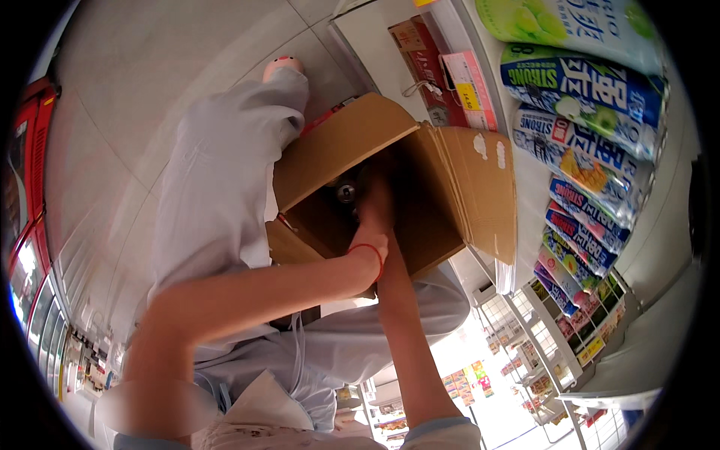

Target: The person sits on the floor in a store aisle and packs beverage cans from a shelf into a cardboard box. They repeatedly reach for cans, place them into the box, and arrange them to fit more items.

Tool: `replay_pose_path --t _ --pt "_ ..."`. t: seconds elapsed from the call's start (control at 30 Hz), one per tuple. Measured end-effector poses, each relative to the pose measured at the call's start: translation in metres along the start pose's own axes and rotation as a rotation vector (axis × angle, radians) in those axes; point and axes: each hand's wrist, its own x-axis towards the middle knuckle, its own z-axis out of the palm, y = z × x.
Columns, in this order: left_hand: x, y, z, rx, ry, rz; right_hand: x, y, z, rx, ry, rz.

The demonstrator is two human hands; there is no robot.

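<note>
An open brown cardboard box point(349, 149) is between my legs, tilted, with its flaps spread. Both my arms reach down into its dark inside. My left hand point(375, 208), below a red string bracelet point(378, 254), is in shadow and blurred, so its fingers do not show. The right forearm point(400, 298) enters alongside it and crosses close to the left wrist; my right hand is hidden in the dark. Just left of the hands, the round end of a metal can point(345, 193) shows inside the box. Whether either hand holds anything cannot be seen.
Large drink cans or can-shaped packs point(585, 95) line the shelf edge at right. A red carton point(430, 73) lies on the low shelf behind a price tag point(469, 90). Wire racks point(534, 349) stand lower right, red-framed coolers point(36, 169) far left, over a tiled floor point(112, 112).
</note>
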Motion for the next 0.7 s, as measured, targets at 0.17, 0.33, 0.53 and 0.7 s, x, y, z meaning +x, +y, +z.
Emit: replay_pose_path --t 0.17,0.33,0.53,0.7 --pt "0.028 -0.046 0.003 0.197 -0.079 -0.022 -0.056 -0.026 -0.053 0.293 0.054 -0.024" --pt "0.047 -0.077 -0.02 0.048 -0.013 -0.047 -0.13 -0.139 -0.185 0.448 0.412 -0.065" --pt "0.105 -0.084 0.011 0.232 0.035 -0.198 -0.187 -0.214 -0.307 0.26 1.027 -0.439" --pt "0.073 -0.085 -0.019 0.154 0.012 0.008 -0.164 -0.252 -0.399 -0.308 1.255 -0.607"
